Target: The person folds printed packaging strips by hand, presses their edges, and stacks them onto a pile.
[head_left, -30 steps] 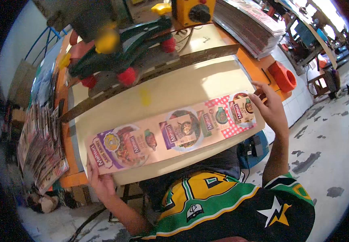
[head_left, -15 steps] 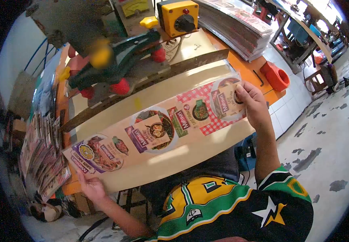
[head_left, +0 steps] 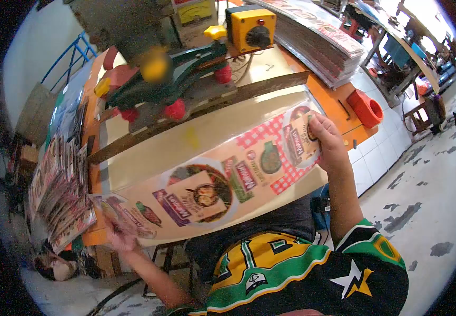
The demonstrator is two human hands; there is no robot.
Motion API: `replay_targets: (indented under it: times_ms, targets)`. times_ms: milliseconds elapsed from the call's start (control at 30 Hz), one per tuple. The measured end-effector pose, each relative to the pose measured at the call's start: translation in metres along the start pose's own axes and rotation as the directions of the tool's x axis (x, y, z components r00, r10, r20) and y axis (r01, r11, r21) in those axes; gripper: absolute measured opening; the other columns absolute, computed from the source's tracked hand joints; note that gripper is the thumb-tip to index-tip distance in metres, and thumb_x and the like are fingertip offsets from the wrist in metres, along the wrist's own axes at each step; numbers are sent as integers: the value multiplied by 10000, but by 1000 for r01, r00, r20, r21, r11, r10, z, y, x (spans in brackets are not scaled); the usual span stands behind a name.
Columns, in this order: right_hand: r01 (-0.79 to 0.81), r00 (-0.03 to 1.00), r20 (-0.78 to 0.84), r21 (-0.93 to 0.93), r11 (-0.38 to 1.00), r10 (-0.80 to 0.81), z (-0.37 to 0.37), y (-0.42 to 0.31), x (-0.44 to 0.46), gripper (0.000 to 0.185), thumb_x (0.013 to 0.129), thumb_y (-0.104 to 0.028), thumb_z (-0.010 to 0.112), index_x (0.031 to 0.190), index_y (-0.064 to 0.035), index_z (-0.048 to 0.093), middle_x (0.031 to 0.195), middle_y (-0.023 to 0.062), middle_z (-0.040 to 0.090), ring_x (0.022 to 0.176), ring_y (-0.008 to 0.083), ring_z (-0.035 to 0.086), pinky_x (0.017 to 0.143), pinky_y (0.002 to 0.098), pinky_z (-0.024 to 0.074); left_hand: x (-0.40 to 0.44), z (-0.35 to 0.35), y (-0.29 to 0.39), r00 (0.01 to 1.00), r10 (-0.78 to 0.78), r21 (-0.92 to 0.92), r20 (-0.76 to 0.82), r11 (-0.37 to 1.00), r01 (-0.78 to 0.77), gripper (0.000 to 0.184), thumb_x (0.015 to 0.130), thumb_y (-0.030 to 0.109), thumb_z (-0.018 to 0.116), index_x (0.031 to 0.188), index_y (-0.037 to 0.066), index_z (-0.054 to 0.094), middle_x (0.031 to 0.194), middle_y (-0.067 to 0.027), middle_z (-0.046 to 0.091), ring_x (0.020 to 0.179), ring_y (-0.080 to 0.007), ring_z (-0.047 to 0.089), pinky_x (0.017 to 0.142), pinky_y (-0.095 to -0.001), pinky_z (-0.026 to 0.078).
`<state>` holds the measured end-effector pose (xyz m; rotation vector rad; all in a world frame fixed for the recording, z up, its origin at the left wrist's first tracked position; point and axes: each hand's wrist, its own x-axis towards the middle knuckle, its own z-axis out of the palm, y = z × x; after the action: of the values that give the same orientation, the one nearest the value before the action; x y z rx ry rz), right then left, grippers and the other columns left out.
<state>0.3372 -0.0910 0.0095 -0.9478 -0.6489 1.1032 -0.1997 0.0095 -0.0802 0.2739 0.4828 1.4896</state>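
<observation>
A long printed strip point(head_left: 194, 197) with food pictures and a red checked patch stretches between my hands over a cream board point(head_left: 165, 150). My right hand point(head_left: 329, 141) pinches its right end, thumb on top. At the left end my left hand point(head_left: 121, 237) is smeared by motion; its fingers appear closed on the strip's edge, which bends there. Beyond the strip stands a machine with a dark green arm point(head_left: 170, 81), red knobs point(head_left: 175, 109) and a metal bar point(head_left: 201, 118) running across the board.
A yellow control box point(head_left: 251, 29) with a black dial sits behind. Stacked printed sheets point(head_left: 317, 39) rise at back right, near a red ring-shaped holder point(head_left: 365, 108) and a hex key point(head_left: 344, 109). More printed strips point(head_left: 62, 195) are piled at the left.
The strip's left end has bent and blurred as my left hand moves it. My right hand keeps its hold. The whole view has shifted slightly, moving the machine rightward in the picture.
</observation>
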Motion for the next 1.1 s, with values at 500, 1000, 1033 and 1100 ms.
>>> replay_targets:
  times_ms: [500, 1000, 1033, 1100]
  targets:
    - [218, 972, 9, -402, 889, -234, -40, 11, 14, 234, 1025, -270, 599, 1008, -39, 629, 840, -27, 598, 782, 54, 535, 740, 216, 428, -1, 16, 13, 888, 450, 749, 95, 556, -362, 298, 1000, 169, 637, 1237, 1, 576, 1133, -78, 681, 1000, -146, 658, 894, -290, 531]
    - [175, 979, 167, -385, 906, -118, -8, 27, 17, 218, 1018, -264, 621, 1012, -48, 597, 878, 5, 650, 805, 64, 588, 734, 243, 488, 4, 10, 31, 777, 627, 803, 61, 431, -411, 402, 1014, 222, 619, 1330, -11, 530, 1275, -133, 615, 1158, -197, 599, 1015, -333, 472]
    - [175, 979, 165, -384, 907, -119, -8, 28, 17, 218, 1018, -264, 621, 1012, -48, 597, 878, 5, 650, 805, 64, 588, 734, 243, 488, 5, 9, 33, 757, 651, 807, 55, 418, -418, 412, 1012, 223, 620, 1338, -10, 522, 1301, -138, 601, 1189, -205, 582, 1041, -340, 453]
    - [189, 976, 172, -366, 911, -134, -5, 30, 18, 229, 1020, -264, 618, 1056, -38, 600, 896, 5, 648, 817, 64, 588, 743, 246, 491, 5, 14, 31, 727, 679, 807, 100, 373, -459, 412, 1012, 213, 617, 1342, -13, 518, 1330, -145, 581, 1219, -213, 562, 1062, -350, 433]
